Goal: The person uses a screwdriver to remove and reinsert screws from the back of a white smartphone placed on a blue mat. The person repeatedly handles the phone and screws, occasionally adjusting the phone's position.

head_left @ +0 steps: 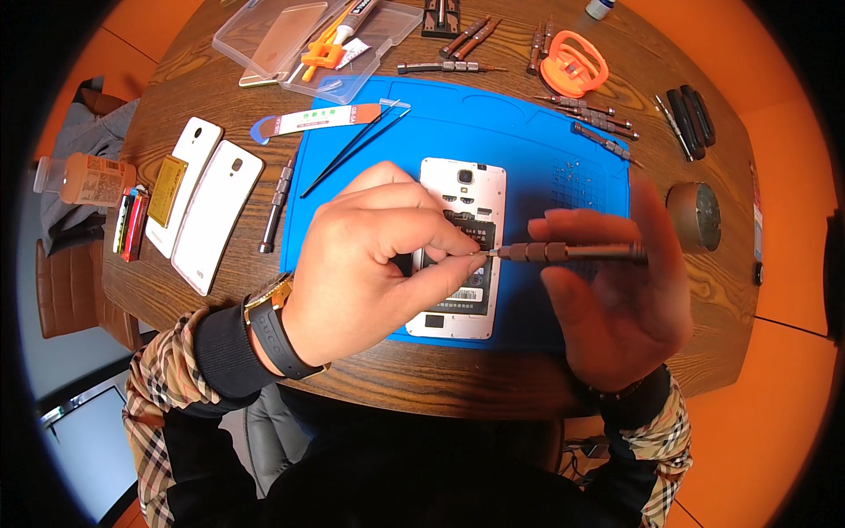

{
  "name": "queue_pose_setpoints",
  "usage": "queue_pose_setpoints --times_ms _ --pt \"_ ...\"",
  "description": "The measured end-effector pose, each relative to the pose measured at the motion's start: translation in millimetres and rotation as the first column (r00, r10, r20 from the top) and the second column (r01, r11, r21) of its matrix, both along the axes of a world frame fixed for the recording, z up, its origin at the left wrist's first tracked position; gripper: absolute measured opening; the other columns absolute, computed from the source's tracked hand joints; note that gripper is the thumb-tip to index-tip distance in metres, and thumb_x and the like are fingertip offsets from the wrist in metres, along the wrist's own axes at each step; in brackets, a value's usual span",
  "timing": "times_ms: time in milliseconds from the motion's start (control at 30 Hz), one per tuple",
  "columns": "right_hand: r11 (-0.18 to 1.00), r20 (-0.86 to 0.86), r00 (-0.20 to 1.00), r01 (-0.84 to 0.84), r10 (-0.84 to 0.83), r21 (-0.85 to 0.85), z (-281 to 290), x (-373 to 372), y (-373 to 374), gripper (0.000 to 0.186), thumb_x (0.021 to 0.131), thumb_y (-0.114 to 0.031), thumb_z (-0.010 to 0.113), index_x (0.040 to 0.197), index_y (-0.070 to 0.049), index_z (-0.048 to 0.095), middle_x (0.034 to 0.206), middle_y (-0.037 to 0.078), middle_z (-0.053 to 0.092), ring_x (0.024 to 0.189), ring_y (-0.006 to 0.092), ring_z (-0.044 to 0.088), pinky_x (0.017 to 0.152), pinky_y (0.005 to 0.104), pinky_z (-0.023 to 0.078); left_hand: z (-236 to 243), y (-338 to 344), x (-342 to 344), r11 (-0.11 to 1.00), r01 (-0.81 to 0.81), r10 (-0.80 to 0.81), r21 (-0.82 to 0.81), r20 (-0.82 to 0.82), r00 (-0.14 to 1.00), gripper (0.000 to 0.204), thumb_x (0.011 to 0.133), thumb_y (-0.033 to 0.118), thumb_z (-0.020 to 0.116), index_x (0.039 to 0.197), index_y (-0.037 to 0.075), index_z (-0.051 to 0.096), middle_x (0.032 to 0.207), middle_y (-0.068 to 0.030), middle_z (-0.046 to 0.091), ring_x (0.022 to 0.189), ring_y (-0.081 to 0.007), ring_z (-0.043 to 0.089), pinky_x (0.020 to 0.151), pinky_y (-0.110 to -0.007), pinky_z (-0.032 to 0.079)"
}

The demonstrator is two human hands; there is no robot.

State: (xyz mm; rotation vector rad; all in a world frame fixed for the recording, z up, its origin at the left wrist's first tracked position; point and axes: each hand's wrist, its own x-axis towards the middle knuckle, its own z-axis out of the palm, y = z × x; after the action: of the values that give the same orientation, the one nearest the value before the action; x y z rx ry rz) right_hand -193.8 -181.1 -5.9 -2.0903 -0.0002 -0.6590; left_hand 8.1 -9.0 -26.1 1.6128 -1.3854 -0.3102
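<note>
My left hand (370, 264) pinches the metal tip of a brown precision screwdriver (550, 252) above an opened white phone (437, 177) lying on the blue mat (334, 106). My right hand (629, 295) holds the screwdriver's handle from the right, its end against the palm, with the fingers curved and the thumb lower. The phone's back is off, showing a black battery (466, 295) and small screw holes; my left hand hides part of it. Whether a screw sits at the driver's tip is too small to tell.
Two white phone parts (211, 220), a bottle (88, 180) and black tweezers (339, 158) lie left. A clear case (242, 44) is at the back, with several screwdrivers (598, 111) and an orange suction cup (574, 69) right of it. A round container (694, 217) stands at the right.
</note>
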Motion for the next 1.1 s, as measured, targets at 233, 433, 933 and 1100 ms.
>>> queue_pose_setpoints --times_ms 233,433,933,1100 --pt "0.994 0.032 0.999 0.024 -0.028 0.104 -3 4 7 0.080 0.106 0.008 0.070 0.174 0.005 0.027 0.127 0.027 0.073 0.115 0.0355 0.078 0.103 0.0484 0.064 0 1 0 1.000 -0.003 0.003 0.007 0.004 1.000 0.015 0.080 0.003 0.096 0.089 0.007 0.084 0.085 -0.0045 0.077 0.092 -0.0232 0.069 0.084 -0.036 0.054" --pt "0.908 -0.018 0.982 0.179 -0.186 0.378 -9 8 13 0.076 0.105 0.007 0.072 0.171 0.005 0.034 0.120 0.022 0.075 0.112 0.0302 0.079 0.101 0.0441 0.065 -2 0 0 1.000 0.000 0.000 -0.027 0.003 1.000 0.017 0.078 0.003 0.097 0.089 0.007 0.084 0.084 -0.0030 0.076 0.086 -0.0216 0.065 0.080 -0.035 0.052" --pt "0.790 -0.025 0.946 0.285 -0.323 0.543 -13 17 6 0.066 0.108 0.005 0.070 0.167 0.008 0.041 0.116 0.018 0.076 0.100 0.0301 0.081 0.088 0.0389 0.068 6 2 -3 0.995 -0.053 0.061 0.082 -0.101 0.993 0.038 0.070 0.014 0.105 0.094 0.009 0.076 0.088 -0.0002 0.073 0.086 -0.0173 0.064 0.080 -0.033 0.052" --pt "0.768 -0.011 0.940 0.286 -0.342 0.573 -11 18 -1 0.068 0.108 0.001 0.072 0.167 0.008 0.040 0.117 0.015 0.078 0.099 0.0302 0.083 0.086 0.0371 0.068 4 0 0 0.999 -0.047 0.047 0.010 0.000 0.999 0.039 0.070 0.018 0.103 0.084 0.010 0.067 0.089 -0.0024 0.072 0.083 -0.0231 0.062 0.072 -0.035 0.051"
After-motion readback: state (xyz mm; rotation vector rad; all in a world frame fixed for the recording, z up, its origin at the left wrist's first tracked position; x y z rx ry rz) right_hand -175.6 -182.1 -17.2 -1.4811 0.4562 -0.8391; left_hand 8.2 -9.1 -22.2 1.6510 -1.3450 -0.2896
